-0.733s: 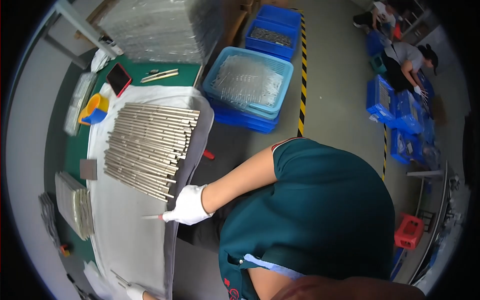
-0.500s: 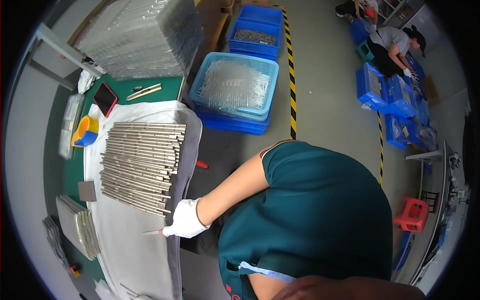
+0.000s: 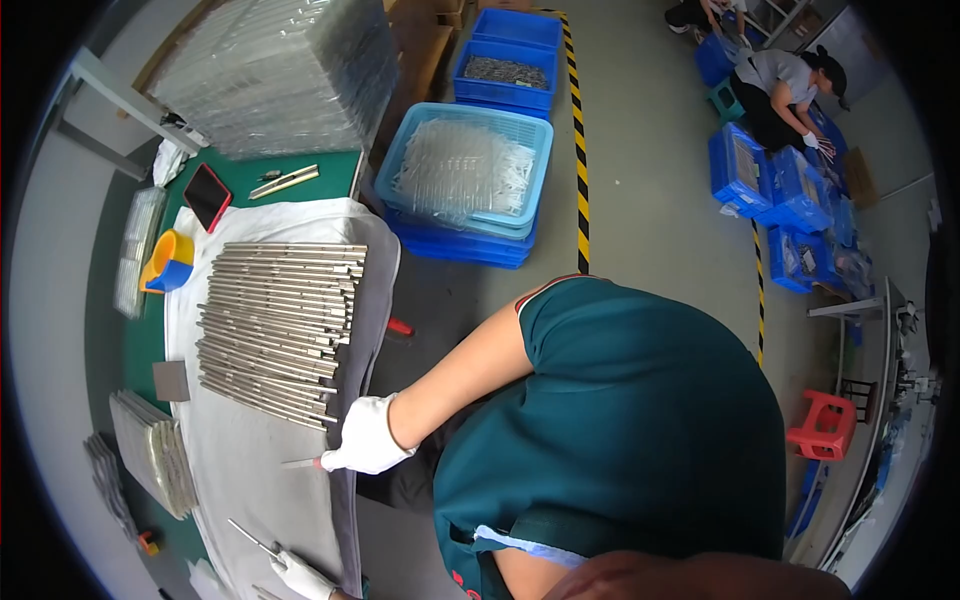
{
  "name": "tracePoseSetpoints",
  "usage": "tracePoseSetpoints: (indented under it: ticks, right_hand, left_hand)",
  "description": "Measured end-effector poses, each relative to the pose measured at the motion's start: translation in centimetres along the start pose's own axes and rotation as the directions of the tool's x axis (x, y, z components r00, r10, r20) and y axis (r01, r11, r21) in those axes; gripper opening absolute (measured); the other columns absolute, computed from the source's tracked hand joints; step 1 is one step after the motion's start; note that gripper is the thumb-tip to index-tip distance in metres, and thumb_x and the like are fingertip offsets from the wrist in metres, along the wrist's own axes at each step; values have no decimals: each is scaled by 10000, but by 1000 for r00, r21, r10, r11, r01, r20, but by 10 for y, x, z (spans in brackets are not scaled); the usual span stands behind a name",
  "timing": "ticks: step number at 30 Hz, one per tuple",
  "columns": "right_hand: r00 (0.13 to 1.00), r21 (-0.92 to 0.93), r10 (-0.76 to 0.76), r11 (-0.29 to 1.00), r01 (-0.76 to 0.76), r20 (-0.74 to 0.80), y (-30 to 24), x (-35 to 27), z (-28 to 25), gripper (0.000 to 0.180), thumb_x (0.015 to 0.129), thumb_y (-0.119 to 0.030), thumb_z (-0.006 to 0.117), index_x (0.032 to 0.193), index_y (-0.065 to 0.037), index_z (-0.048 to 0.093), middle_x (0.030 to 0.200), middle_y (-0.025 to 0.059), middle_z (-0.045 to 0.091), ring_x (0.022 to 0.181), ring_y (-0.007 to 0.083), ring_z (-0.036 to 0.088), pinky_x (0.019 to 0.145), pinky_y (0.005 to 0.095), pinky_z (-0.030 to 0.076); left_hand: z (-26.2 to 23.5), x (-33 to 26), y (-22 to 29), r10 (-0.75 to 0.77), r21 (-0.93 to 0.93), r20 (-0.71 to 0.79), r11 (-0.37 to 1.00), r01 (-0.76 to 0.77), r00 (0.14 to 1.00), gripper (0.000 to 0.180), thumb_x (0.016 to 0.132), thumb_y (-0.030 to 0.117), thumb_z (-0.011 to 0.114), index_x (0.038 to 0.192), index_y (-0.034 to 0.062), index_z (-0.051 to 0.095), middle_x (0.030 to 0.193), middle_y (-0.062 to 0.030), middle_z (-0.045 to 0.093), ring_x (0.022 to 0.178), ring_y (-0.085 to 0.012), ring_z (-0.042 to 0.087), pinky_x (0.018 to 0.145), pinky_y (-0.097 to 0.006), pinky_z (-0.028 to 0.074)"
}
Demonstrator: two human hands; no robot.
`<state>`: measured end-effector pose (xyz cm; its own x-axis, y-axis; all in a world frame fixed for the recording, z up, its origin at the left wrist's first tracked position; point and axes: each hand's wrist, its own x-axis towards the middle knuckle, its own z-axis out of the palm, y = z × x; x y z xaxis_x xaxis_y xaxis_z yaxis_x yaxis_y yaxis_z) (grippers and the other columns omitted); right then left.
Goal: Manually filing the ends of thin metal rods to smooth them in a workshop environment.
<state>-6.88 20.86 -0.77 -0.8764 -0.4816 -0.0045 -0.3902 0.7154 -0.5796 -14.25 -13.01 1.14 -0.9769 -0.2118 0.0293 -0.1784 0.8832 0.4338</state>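
My right hand (image 3: 367, 436), in a white glove, is closed at the near edge of the cloth-covered table (image 3: 240, 450). From its fingers sticks a slim tool (image 3: 299, 464) with a thin pale tip and a reddish part; its exact kind is unclear. At the lower edge, my left hand (image 3: 302, 576), also gloved in white, grips a thin metal rod (image 3: 252, 536) that slants up and away to the left. Beyond my right hand lies a row of metal rods (image 3: 280, 330), side by side on the cloth.
A red-edged phone (image 3: 208, 198), yellow-and-blue tape rolls (image 3: 170, 262), a grey block (image 3: 171, 381) and stacked clear packs (image 3: 155, 450) line the table's far side. Light-blue basket (image 3: 385, 170) and blue crates stand beyond. A co-worker (image 3: 780, 85) bends over crates; a red stool (image 3: 825, 425) stands right.
My left hand has come into view at the lower edge with a metal rod in it. My right hand stays in nearly the same place, still holding the slim tool.
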Motion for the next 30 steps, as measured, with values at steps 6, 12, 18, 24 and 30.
tracePoseSetpoints:
  ticks: [6, 12, 18, 24, 30]
  right_hand:
    - [1000, 12, 11, 1000, -11, -21, -1, 2, 3, 385, 932, -300, 363, 1305, -232, 428, 624, 125, 585, 488, 318, 554, 446, 411, 444]
    - [999, 20, 14, 1000, -13, -34, 2, 2, 3, 385, 924, -287, 376, 1301, -239, 436, 616, 123, 583, 481, 314, 550, 438, 407, 442]
    - [999, 29, 4, 1000, -5, 41, -1, -3, -8, 492, 847, -204, 411, 1338, -179, 386, 721, 107, 637, 601, 310, 610, 498, 424, 454]
    - [998, 29, 19, 999, -20, 58, -2, -4, -11, 482, 859, -210, 405, 1340, -193, 387, 727, 102, 637, 596, 304, 607, 495, 416, 453]
    - [1000, 26, -3, 1000, 3, 16, -1, -6, -10, 473, 875, -227, 397, 1347, -205, 381, 741, 102, 637, 599, 311, 607, 500, 416, 458]
  left_hand:
    - [8, 3, -27, 86, -286, -113, 951, -115, 990, 463, 962, 293, 425, 1301, -21, 443, 1246, -129, 535, 1076, -216, 527, 921, -294, 401]
    - [6, 5, -18, 29, -448, 47, 894, -5, 998, 439, 957, 251, 444, 1270, -56, 460, 1273, -133, 515, 1133, -211, 504, 975, -287, 375]
    - [9, -4, -8, 29, -233, -25, 972, -35, 999, 422, 955, 264, 444, 1246, -37, 494, 1204, -146, 573, 1093, -224, 543, 949, -287, 392]
    - [8, -30, 41, -92, 299, -60, 948, 106, 994, 473, 925, 454, 413, 1226, 114, 542, 1163, -109, 594, 1032, -302, 563, 847, -339, 436]
    - [8, -34, 47, -52, 328, -93, 941, 80, 994, 508, 895, 513, 442, 1232, 148, 545, 1135, -72, 618, 978, -271, 602, 807, -323, 467]
